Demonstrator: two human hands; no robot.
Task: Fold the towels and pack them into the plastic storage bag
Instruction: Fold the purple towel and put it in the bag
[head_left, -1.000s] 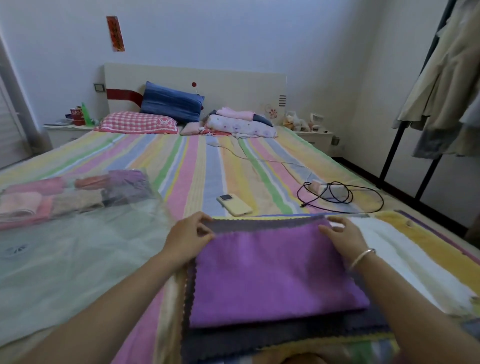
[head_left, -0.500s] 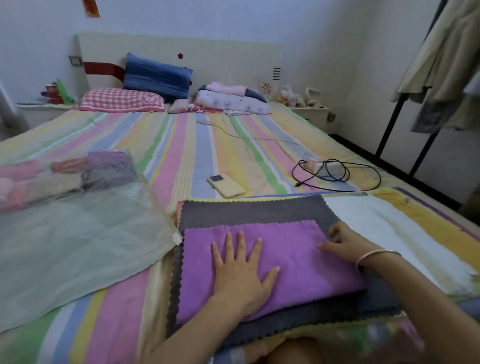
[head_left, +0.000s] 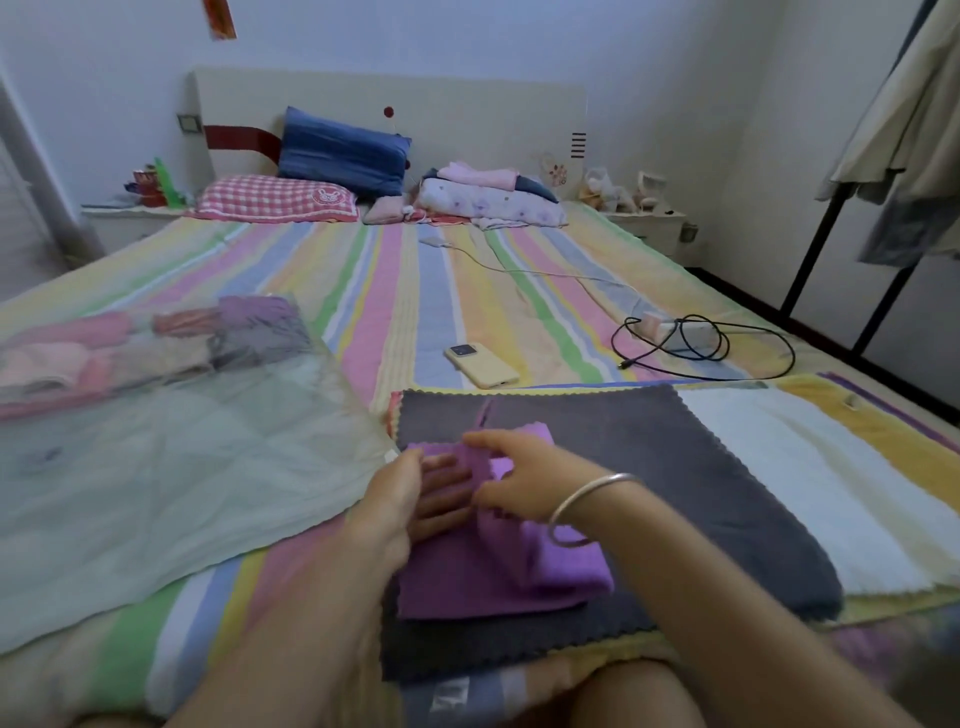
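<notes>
A purple towel (head_left: 519, 577) lies on a dark grey towel (head_left: 701, 467), which overlaps a white towel (head_left: 805, 478) on the striped bed. My left hand (head_left: 410, 499) presses flat on the purple towel's left half, fingers straight. With a bangle on its wrist, my right hand (head_left: 524, 478) pinches the purple towel's edge and holds it folded over across my left fingers. The clear plastic storage bag (head_left: 156, 467) lies flat to the left. Several folded towels (head_left: 130, 348) sit inside its far end.
A yellow phone (head_left: 480, 365) lies just beyond the grey towel. A black cable coil with a charger (head_left: 701, 343) is at the right. Pillows (head_left: 280, 200) and folded bedding sit at the headboard. A clothes rack (head_left: 810, 260) stands beside the bed's right edge.
My left hand went from the towel's far corner to lying flat on it. My right hand has swept the right edge leftward, folding the purple towel narrower.
</notes>
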